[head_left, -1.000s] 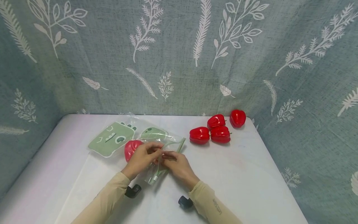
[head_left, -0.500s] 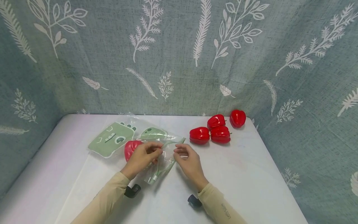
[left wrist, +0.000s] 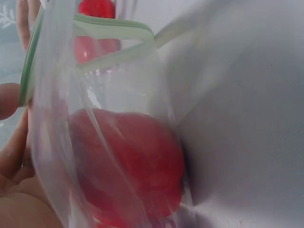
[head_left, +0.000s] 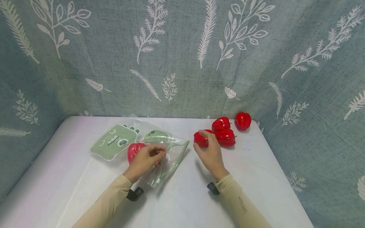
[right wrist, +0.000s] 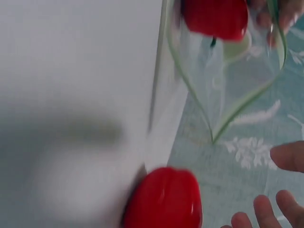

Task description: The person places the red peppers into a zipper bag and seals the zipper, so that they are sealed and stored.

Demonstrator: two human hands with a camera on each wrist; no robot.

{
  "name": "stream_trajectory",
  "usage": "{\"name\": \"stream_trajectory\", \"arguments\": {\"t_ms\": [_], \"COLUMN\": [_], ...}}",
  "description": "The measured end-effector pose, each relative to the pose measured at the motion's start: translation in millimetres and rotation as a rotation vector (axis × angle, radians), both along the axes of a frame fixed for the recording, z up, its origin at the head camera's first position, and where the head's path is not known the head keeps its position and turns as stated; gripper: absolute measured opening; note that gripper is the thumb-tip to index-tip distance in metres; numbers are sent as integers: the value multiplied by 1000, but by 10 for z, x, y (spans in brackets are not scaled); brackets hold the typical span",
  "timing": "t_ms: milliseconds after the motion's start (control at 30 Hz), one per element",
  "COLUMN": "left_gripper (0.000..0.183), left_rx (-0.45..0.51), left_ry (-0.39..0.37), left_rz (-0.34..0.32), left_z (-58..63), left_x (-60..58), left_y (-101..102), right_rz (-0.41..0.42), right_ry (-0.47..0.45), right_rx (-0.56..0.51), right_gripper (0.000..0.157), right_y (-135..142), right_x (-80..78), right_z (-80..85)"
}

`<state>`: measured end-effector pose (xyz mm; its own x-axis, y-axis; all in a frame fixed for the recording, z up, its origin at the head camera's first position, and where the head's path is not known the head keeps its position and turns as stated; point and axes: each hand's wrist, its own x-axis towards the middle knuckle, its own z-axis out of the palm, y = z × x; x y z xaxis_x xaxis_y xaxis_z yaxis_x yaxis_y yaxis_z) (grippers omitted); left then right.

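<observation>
Clear bag (head_left: 155, 136), centre-left: pinches mouth (head_left: 181, 155) with left hand (head_left: 144, 161), likely for access; has right hand (head_left: 212, 154) loosely uncurled by pepper (head_left: 200, 140), right-of-centre.

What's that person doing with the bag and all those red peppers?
The person's left hand is pinching the edge of a clear bag, and the bag's mouth is open. A red pepper is inside it. Four more peppers lie outside, on the white table. The right hand is by the one closest to the bag, fingers apart, not holding it. It looks as if the peppers may be going into the bag.
</observation>
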<state>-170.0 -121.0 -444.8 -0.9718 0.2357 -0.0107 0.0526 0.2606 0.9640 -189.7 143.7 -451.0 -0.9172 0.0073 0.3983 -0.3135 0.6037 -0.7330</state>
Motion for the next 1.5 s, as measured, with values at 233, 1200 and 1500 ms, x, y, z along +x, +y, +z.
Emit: {"name": "stream_trajectory", "arguments": {"t_ms": [233, 1200, 1500], "left_gripper": [32, 30, 32], "left_rx": [-9, -13, -15], "left_ry": [-10, -6, -4], "left_rz": [-5, -1, 4], "left_z": [-2, 1, -13], "left_x": [-4, 8, 15], "left_y": [-3, -4, 1], "right_rz": [-33, 4, -38], "right_ry": [-128, -306, -289], "right_rx": [105, 380, 445], "right_gripper": [87, 81, 79], "right_y": [174, 296, 286], "right_x": [-157, -390, -331], "right_z": [82, -14, 1]}}
